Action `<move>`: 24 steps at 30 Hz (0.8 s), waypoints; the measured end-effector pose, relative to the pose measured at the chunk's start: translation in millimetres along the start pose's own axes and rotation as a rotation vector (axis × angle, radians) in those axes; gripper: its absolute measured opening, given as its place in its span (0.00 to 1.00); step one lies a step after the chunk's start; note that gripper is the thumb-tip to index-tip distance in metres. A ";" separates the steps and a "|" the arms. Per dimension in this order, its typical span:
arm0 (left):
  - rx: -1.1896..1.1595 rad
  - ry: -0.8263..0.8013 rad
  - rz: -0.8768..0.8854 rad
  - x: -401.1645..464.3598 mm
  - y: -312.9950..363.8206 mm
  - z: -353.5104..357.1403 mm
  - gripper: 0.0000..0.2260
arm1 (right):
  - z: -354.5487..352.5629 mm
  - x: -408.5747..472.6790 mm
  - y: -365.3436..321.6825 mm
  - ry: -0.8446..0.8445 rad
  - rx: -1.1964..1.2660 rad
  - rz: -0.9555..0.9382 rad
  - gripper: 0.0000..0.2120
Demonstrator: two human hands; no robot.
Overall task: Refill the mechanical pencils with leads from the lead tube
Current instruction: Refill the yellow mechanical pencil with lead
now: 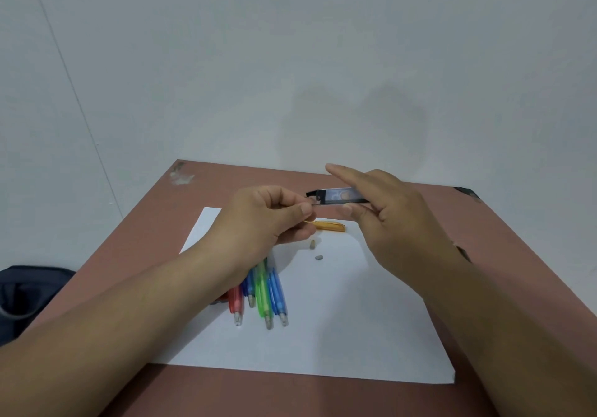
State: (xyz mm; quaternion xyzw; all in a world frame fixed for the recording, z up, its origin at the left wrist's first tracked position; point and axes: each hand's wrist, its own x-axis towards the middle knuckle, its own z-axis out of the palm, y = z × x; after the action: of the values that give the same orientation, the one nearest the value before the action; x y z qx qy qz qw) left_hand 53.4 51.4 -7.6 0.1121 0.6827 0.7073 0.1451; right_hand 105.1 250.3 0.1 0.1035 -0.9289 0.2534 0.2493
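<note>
Above the paper [323, 319], the right hand [394, 209] holds the lead tube [339, 196] between thumb and fingers while the left hand [268, 219] pinches at its open end, where a thin lead could snap if squeezed or drop beside the pencils [261, 293].

The lead tube [339, 196] is showing as clear, glossy plastic with a black plastic cap end, catching a bright sheen along its flat side. The mechanical pencils [261, 290] are looking like translucent coloured plastic, red, blue and green, smooth and slightly shiny, with pale, duller tips. The orange pencil [329, 225] is appearing as translucent plastic too. The sheet of paper [339, 319] is lying matt, white and smooth. The counter [504, 255] is presenting a matt reddish-brown surface, smooth but scuffed pale at its far left corner. The bag [29, 293] is looking like dark, matt cloth.
</note>
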 end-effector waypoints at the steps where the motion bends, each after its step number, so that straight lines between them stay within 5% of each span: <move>1: 0.019 0.014 0.014 0.1 0.1 0.3 0.04 | -0.9 -0.1 -0.7 -0.003 0.005 0.015 0.28; 24: 0.131 0.133 0.178 3.0 1.2 -0.9 0.04 | -2.5 -1.8 -4.9 -0.003 0.280 0.246 0.21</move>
State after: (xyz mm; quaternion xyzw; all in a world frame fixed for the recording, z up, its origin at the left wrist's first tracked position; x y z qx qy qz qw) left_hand 50.3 51.6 -6.5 0.1342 0.7228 0.6773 0.0283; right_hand 109.2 247.5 3.1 0.0234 -0.8906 0.4086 0.1983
